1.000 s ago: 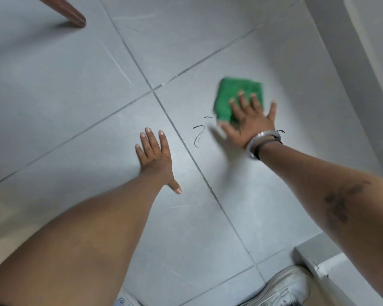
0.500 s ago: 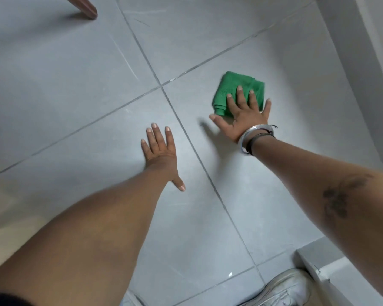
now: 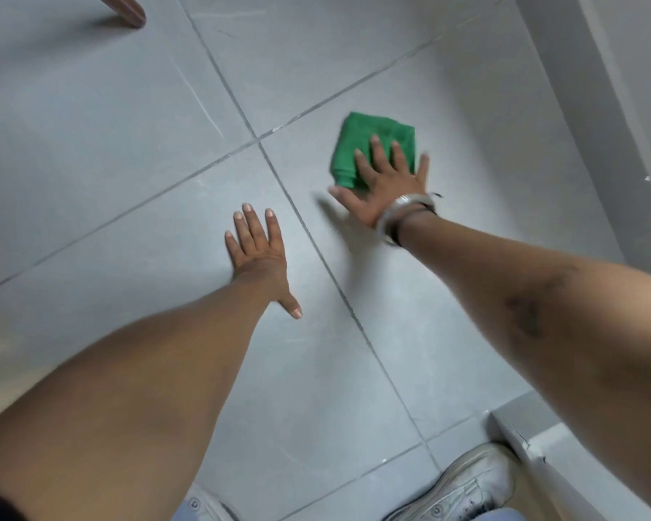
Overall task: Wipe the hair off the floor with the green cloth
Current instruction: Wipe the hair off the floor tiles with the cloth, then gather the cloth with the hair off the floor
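Note:
The folded green cloth point(image 3: 369, 144) lies on the grey tiled floor point(image 3: 354, 50), just right of a crossing of grout lines. My right hand point(image 3: 384, 189) is pressed flat on the cloth's near half with fingers spread, and the thumb rests on the tile beside it. A silver bracelet and a dark band circle that wrist. My left hand point(image 3: 258, 253) is planted flat on the neighbouring tile, fingers apart and holding nothing. I see no loose hair strands on the tiles around the cloth; the view is a little blurred.
A brown furniture leg point(image 3: 126, 9) stands at the top left. A grey wall point(image 3: 579, 107) runs along the right side. A white ledge corner point(image 3: 534, 453) sits at the bottom right next to my white shoe point(image 3: 463, 486).
My right hand has slid the cloth left and toward me over the spot where dark hair strands lay; those strands no longer show. My left hand has stayed planted.

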Action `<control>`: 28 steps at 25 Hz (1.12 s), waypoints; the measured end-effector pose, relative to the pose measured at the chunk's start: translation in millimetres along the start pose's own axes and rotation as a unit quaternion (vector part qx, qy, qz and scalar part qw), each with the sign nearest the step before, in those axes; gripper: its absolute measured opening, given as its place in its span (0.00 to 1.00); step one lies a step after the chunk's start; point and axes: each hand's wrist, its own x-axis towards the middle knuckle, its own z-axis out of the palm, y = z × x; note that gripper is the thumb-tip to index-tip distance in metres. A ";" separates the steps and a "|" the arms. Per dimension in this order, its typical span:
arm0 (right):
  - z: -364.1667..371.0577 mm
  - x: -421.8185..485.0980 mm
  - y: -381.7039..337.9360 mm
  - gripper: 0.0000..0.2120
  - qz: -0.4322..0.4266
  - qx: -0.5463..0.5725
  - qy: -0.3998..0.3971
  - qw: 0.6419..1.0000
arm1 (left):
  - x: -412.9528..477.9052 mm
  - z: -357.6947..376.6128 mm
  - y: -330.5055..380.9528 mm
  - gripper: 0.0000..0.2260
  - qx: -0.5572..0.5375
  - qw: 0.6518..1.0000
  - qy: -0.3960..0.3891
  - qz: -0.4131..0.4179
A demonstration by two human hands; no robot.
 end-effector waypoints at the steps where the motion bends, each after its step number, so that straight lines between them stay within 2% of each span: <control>1: -7.2 12.5 -13.4 0.47 0.022 0.006 -0.001 1.000 | -0.7 0.5 0.7 0.85 0.005 1.000 0.003 0.001; 2: -5.9 16.8 -25.6 0.47 0.001 -0.013 -0.011 1.000 | -1.1 0.9 0.4 0.85 0.012 1.000 0.001 0.001; 5: 26.3 -31.3 -33.1 0.44 -0.153 -0.092 -0.045 0.983 | 0.5 1.9 -1.2 0.85 0.021 1.000 0.000 0.006; 8: 74.7 -111.0 -0.3 0.37 -0.182 -0.075 -0.057 0.979 | 2.3 2.9 -1.3 0.85 0.028 1.000 0.002 0.008; 10: 98.0 -148.0 19.2 0.34 -0.142 -0.058 -0.058 0.986 | 3.5 3.8 -1.4 0.85 0.033 0.999 0.008 0.004; 12: 108.1 -164.5 35.1 0.34 -0.050 -0.039 -0.042 0.997 | 3.0 5.3 -0.3 0.84 0.044 0.999 0.012 0.001; 15: 98.7 -133.2 43.4 0.32 0.068 0.000 0.015 0.998 | -0.7 -0.1 4.9 0.84 0.063 0.998 0.011 -0.016; 18: 86.0 -88.2 33.4 0.28 0.146 -0.021 0.056 0.987 | -12.0 -1.3 10.6 0.81 0.115 0.992 0.030 -0.033; 20: 79.7 -78.7 21.1 0.24 0.157 -0.054 0.059 0.984 | -29.9 5.3 15.5 0.72 0.133 0.988 0.079 -0.023; 22: 65.2 -80.7 14.0 0.21 0.141 -0.090 0.040 0.985 | -59.6 20.1 22.5 0.48 0.090 0.991 0.102 0.006; 24: 41.4 -74.3 21.0 0.17 0.115 -0.114 0.033 0.986 | -96.1 36.8 27.5 0.26 -0.022 0.998 0.046 0.024; 25: 24.1 -77.0 26.1 0.14 0.126 -0.067 0.019 0.990 | -117.9 43.8 25.8 0.19 -0.081 0.996 -0.001 0.031; 26: 6.9 -89.7 28.8 0.12 0.162 0.036 -0.002 0.986 | -144.1 46.7 21.0 0.17 -0.143 0.988 -0.045 0.033; 27: -7.9 -105.3 31.5 0.10 0.209 0.179 -0.025 0.961 | -169.7 46.9 16.0 0.17 -0.215 0.973 -0.076 0.029; 28: -21.0 -127.7 30.1 0.09 0.243 0.341 -0.063 0.906 | -195.5 43.9 12.4 0.18 -0.299 0.950 -0.089 0.018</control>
